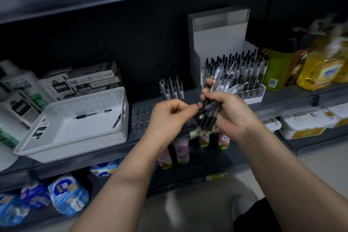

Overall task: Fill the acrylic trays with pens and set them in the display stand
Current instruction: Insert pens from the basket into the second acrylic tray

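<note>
- The left hand (167, 117) is smeared by motion; its fingers are curled and its thumb and forefinger reach the lower end of the bundle, but I cannot tell whether they pinch a pen
- The right hand (226, 111) grips a bundle of pens (211, 103) in its fist and hides the middle of the barrels; the capped ends fan out above, the dark grips jut out below
- The acrylic tray (141, 118) lies on the shelf (282, 103) just behind the left hand, which covers its right end
- Print on the boxes (94, 79) and the white bottles (18, 90) at the left is mostly too blurred to read
- The tray is a clear flat block with rows of round holes; a few clear-barrelled pens (171, 88) stand upright in its back rows
- The display stand (218, 43) is white and boxy with a tall back panel, and stands on the same shelf behind the right hand; its foot is packed with upright black-capped pens (244, 69)
- A white plastic basket (75, 147) with perforated walls sits left of the tray; a loose pen (94, 114) lies flat inside
- The shelf is dark grey with a dark back wall; yellow bottles (320, 69) stand right of the stand, small pink and green bottles (180, 150) on the shelf below, blue wrapped packs (67, 194) lower left
</note>
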